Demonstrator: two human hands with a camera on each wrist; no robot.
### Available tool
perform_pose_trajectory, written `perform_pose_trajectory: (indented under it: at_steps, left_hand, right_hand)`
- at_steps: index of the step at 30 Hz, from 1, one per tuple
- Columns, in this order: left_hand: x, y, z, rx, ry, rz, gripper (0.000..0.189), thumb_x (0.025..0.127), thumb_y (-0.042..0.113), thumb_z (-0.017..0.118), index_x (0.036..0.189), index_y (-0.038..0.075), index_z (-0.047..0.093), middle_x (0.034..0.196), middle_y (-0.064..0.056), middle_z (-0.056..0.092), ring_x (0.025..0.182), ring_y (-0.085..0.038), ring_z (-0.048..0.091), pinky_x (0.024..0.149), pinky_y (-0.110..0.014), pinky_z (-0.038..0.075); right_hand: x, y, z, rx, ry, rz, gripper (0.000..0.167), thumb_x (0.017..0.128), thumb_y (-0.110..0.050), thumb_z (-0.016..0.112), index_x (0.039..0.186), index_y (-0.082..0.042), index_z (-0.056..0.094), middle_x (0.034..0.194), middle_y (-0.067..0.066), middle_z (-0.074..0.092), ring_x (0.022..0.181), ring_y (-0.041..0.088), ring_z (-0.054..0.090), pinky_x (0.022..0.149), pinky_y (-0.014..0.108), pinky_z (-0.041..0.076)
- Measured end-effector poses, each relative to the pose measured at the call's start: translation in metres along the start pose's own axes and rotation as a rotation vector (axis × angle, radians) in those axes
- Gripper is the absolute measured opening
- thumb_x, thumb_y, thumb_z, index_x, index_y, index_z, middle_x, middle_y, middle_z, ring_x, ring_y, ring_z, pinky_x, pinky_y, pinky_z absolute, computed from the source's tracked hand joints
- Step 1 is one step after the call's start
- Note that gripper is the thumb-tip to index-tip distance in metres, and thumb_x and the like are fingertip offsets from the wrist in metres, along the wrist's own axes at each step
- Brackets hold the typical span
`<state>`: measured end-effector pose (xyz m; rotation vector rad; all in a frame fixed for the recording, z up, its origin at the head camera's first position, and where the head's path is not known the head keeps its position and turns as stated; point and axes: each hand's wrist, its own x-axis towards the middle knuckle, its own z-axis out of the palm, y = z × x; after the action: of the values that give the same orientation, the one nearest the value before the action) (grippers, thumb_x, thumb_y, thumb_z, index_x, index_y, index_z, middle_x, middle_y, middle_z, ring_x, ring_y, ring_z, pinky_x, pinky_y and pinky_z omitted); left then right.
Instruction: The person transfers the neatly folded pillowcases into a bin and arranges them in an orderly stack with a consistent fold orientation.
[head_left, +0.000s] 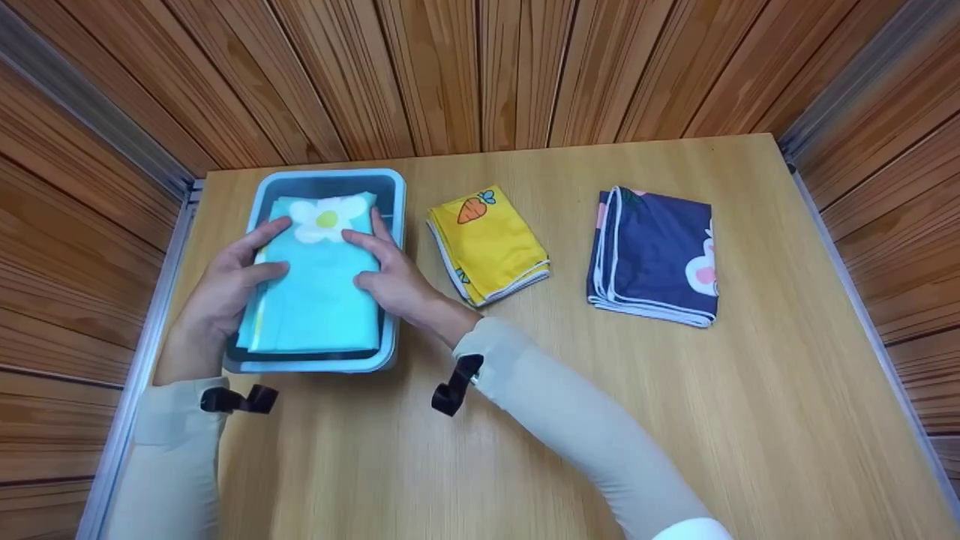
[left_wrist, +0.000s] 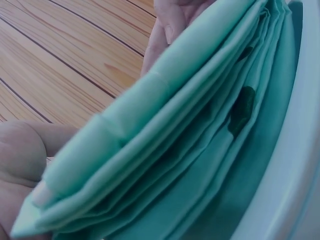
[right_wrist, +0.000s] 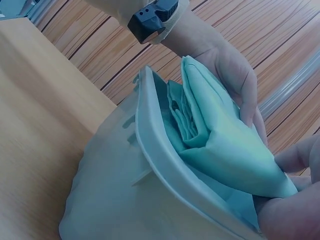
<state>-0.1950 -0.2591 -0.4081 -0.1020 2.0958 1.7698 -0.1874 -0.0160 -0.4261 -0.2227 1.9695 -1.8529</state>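
A folded turquoise cloth (head_left: 319, 292) with a white flower and a yellow-green centre lies within the outline of a light blue plastic bin (head_left: 315, 366). My left hand (head_left: 225, 289) grips the cloth by its left side, thumb on top. On the opposite side my right hand (head_left: 394, 274) holds the cloth's edge, its thumb and a finger over the top face. From the right wrist view, the folded cloth (right_wrist: 225, 135) is tilted and rises above the bin's rim (right_wrist: 155, 135). Stacked layers of the cloth (left_wrist: 150, 145) show in the left wrist view, with a dark green patch inside.
Right of the bin lies a folded yellow cloth (head_left: 495, 244) with a carrot print. Farther right is a folded navy cloth (head_left: 660, 255) with white edging. Wood-plank walls (head_left: 517, 75) and metal rails (head_left: 135, 382) bound the wooden table (head_left: 525, 435).
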Motion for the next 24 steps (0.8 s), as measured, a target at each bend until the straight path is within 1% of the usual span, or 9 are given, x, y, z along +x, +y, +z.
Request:
perform_pose_trajectory:
  at_steps: [2, 5, 9, 15, 20, 24]
  left_hand:
    - [-0.0002, -0.0004, -0.0001, 0.010, 0.004, 0.005, 0.062, 0.103, 0.016, 0.059, 0.159, 0.027, 0.036, 0.172, 0.001, -0.002, 0.151, -0.033, 0.009, 0.112, -0.041, 0.030]
    - [-0.0005, -0.0009, -0.0004, 0.013, 0.007, 0.000, 0.062, 0.104, 0.015, 0.058, 0.160, 0.027, 0.035, 0.172, 0.004, -0.002, 0.153, -0.032, 0.005, 0.118, -0.048, 0.023]
    - [0.0003, -0.0013, -0.0004, 0.004, 0.008, -0.003, 0.062, 0.104, 0.013, 0.058, 0.160, 0.026, 0.035, 0.172, 0.005, -0.002, 0.154, -0.032, 0.001, 0.120, -0.051, 0.019]
    - [0.0012, -0.0020, -0.0009, 0.024, 0.007, -0.017, 0.062, 0.104, 0.015, 0.058, 0.160, 0.029, 0.035, 0.172, 0.005, -0.003, 0.152, -0.032, 0.007, 0.119, -0.050, 0.022]
    - [0.0006, -0.0031, -0.0016, 0.011, 0.000, -0.019, 0.062, 0.104, 0.016, 0.058, 0.159, 0.029, 0.035, 0.171, 0.005, -0.003, 0.151, -0.033, 0.010, 0.114, -0.043, 0.029]
    - [0.0000, -0.0036, -0.0016, 0.011, 0.001, -0.016, 0.061, 0.104, 0.017, 0.059, 0.159, 0.029, 0.036, 0.171, 0.005, -0.003, 0.152, -0.034, 0.008, 0.111, -0.039, 0.031]
  right_hand:
    - [0.0003, 0.0006, 0.0000, 0.009, -0.009, -0.004, 0.062, 0.099, 0.006, 0.050, 0.156, -0.018, 0.043, 0.171, -0.010, -0.006, 0.156, 0.013, -0.005, 0.125, 0.042, 0.005]
    - [0.0009, 0.0015, -0.0001, 0.007, -0.018, 0.003, 0.062, 0.099, 0.007, 0.048, 0.156, -0.018, 0.043, 0.171, -0.010, -0.007, 0.156, 0.012, -0.005, 0.125, 0.042, 0.003]
    - [0.0019, 0.0019, -0.0006, 0.012, -0.020, 0.003, 0.062, 0.099, 0.008, 0.047, 0.156, -0.017, 0.043, 0.171, -0.010, -0.007, 0.156, 0.013, -0.005, 0.125, 0.042, 0.003]
    - [0.0022, 0.0026, -0.0014, 0.018, -0.024, 0.011, 0.061, 0.099, 0.007, 0.047, 0.155, -0.017, 0.044, 0.171, -0.010, -0.008, 0.156, 0.013, -0.005, 0.125, 0.041, 0.004]
    - [0.0018, 0.0026, -0.0014, 0.011, -0.021, 0.020, 0.061, 0.100, 0.006, 0.048, 0.155, -0.018, 0.044, 0.171, -0.010, -0.007, 0.156, 0.013, -0.005, 0.125, 0.042, 0.004]
    - [0.0014, 0.0012, -0.0004, 0.002, -0.012, 0.029, 0.061, 0.099, 0.005, 0.050, 0.155, -0.019, 0.045, 0.171, -0.010, -0.006, 0.156, 0.013, -0.005, 0.125, 0.043, 0.004]
